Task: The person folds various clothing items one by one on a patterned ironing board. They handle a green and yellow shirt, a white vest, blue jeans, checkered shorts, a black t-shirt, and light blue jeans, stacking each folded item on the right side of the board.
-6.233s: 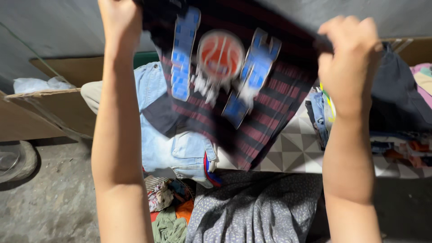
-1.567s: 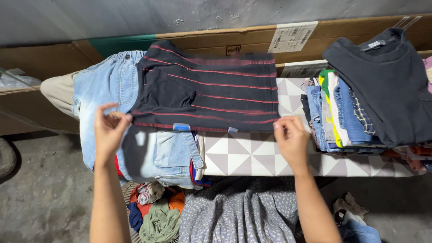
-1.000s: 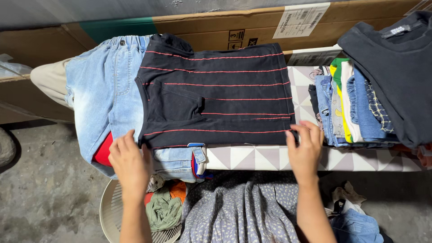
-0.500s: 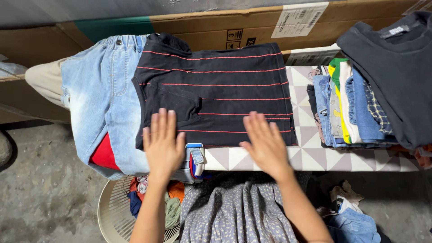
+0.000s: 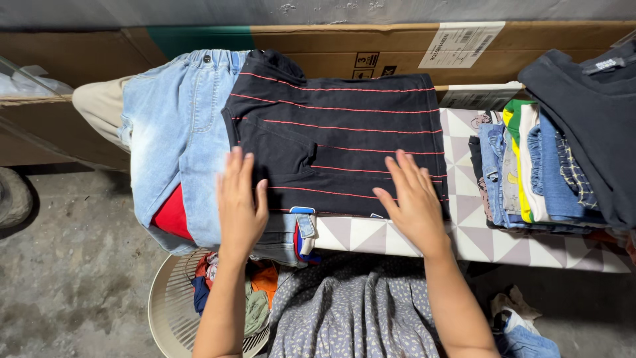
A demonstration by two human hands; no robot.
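**Both hands flat on a folded striped shirt**

Nearest the camera: a grey patterned garment (image 5: 358, 311) on the person's lap, and a cream plastic basket (image 5: 169, 311) of mixed clothes on the rough concrete floor (image 5: 73, 265).

Above these, a bench (image 5: 490, 242) with a grey-and-white triangle-pattern cover carries the work.

The left hand (image 5: 240, 207) and right hand (image 5: 414, 204) lie palm down, fingers (image 5: 233, 174) extended and slightly spread, gripping nothing. Both press on the near edge of a folded black shirt with thin red stripes (image 5: 338, 142), which lies flat on the bench, overlapping light blue jeans (image 5: 179, 146) to the left.

To the right stands a stack of folded clothes (image 5: 530, 172), topped by a dark shirt (image 5: 589, 119).

Farthest back, flattened cardboard (image 5: 344, 50) leans against a grey wall (image 5: 318, 10).
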